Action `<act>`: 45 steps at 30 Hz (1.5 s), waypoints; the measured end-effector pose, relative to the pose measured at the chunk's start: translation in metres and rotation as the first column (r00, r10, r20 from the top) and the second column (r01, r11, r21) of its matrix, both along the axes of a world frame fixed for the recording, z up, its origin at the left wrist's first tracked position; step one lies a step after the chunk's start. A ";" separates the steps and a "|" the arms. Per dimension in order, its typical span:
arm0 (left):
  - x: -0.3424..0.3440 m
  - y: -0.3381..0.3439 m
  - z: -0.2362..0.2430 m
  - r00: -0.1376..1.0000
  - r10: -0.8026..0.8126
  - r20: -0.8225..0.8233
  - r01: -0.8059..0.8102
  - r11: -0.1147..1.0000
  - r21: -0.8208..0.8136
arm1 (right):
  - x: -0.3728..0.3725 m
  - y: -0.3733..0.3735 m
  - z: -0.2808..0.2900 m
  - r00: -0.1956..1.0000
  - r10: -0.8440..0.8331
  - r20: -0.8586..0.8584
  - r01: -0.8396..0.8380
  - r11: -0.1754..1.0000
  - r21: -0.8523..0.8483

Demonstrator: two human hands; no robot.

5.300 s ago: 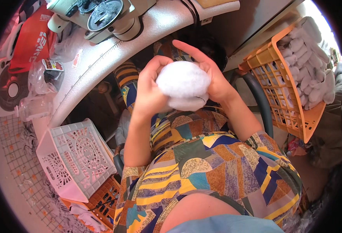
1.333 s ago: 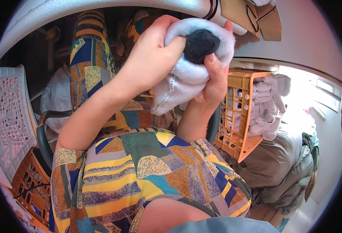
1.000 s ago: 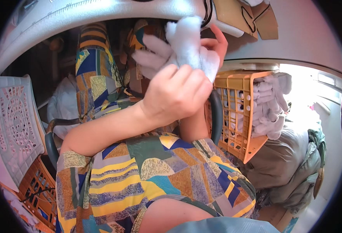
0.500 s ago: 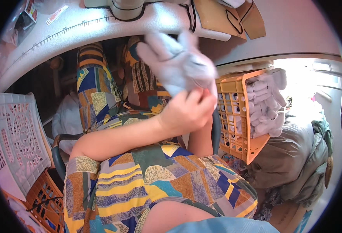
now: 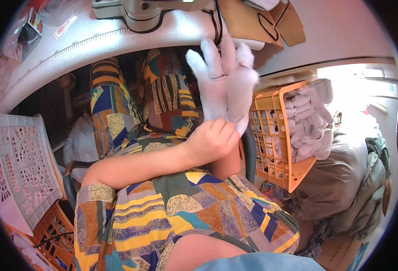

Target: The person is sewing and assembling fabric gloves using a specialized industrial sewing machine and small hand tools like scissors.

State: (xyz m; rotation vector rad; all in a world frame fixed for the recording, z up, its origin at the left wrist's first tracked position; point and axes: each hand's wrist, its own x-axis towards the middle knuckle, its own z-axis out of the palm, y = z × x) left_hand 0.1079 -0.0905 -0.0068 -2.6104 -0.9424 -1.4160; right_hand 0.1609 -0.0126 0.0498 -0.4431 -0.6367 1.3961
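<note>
A fuzzy white glove stands upright in front of me, its fingers pointing up and spread, with dark seam lines across it. My left hand is closed on its cuff, knuckles facing me. My right hand appears to be inside the glove, filling it out with the fingers apart; its skin is hidden. Behind my left hand, my right forearm rises toward the cuff.
To the right, an orange plastic basket holds many white gloves. A pale lattice basket stands left above an orange crate. Ahead lie a white table edge with a ruler scale, a grey machine base and cardboard.
The glove, blurred and folded over before, now stands upright with its fingers spread. My left hand has shifted slightly down and left, staying at the cuff.
</note>
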 end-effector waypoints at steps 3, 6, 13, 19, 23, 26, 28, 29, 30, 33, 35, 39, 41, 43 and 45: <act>-0.009 0.005 0.002 0.997 -0.072 0.012 0.073 0.994 -0.079 | 0.005 -0.002 -0.014 0.944 0.141 -0.298 -0.175 0.980 -0.090; -0.034 0.012 0.022 0.976 -0.217 0.030 0.218 0.946 -0.242 | 0.007 -0.008 -0.028 0.931 0.214 -0.295 -0.262 0.956 -0.132; -0.110 0.051 0.024 0.811 0.344 0.472 -0.128 0.893 -0.432 | 0.005 -0.036 -0.063 0.891 0.421 -0.167 -0.453 0.833 -0.318; -0.128 0.034 0.021 0.779 0.445 0.441 -0.112 0.792 -0.600 | 0.015 -0.054 -0.094 0.794 0.607 0.012 -0.514 0.683 -0.519; -0.178 0.051 -0.017 0.444 0.635 0.632 0.089 0.670 -0.737 | 0.020 -0.049 -0.103 0.706 0.705 0.063 -0.529 0.585 -0.615; -0.216 0.056 -0.014 0.651 0.680 0.338 -0.306 0.642 -0.703 | 0.003 -0.036 -0.091 0.776 0.619 -0.124 -0.568 0.598 -0.566; -0.221 0.056 0.015 0.655 0.722 0.224 -0.458 0.615 -0.642 | -0.015 -0.035 -0.093 0.823 0.485 -0.295 -0.565 0.652 -0.506; -0.229 0.063 0.024 0.634 0.750 0.187 -0.590 0.626 -0.511 | -0.028 -0.037 -0.094 0.836 0.407 -0.368 -0.547 0.681 -0.487; -0.241 0.075 0.034 0.629 0.764 0.142 -0.684 0.631 -0.366 | -0.037 -0.041 -0.097 0.834 0.320 -0.449 -0.525 0.712 -0.466; -0.281 0.120 0.050 0.578 0.815 0.035 -0.810 0.578 -0.100 | -0.055 -0.042 -0.115 0.794 0.291 -0.534 -0.568 0.670 -0.478; -0.302 0.146 0.046 0.594 0.801 -0.081 -0.805 0.592 -0.042 | -0.058 -0.041 -0.108 0.767 0.316 -0.558 -0.610 0.630 -0.481; -0.311 0.154 0.045 0.575 0.784 -0.234 -0.811 0.584 -0.039 | -0.036 -0.047 -0.097 0.770 0.318 -0.553 -0.634 0.474 -0.610; -0.312 0.153 0.041 0.544 0.799 -0.256 -0.827 0.562 -0.004 | -0.016 -0.056 -0.097 0.819 0.390 -0.421 -0.564 0.414 -0.714; -0.310 0.153 0.042 0.501 0.828 -0.253 -0.843 0.533 0.074 | 0.000 -0.060 -0.096 0.787 0.543 -0.292 -0.537 0.370 -0.758; -0.310 0.154 0.042 0.526 0.823 -0.212 -0.826 0.555 0.104 | 0.008 -0.065 -0.089 0.868 0.462 -0.183 -0.381 0.382 -0.842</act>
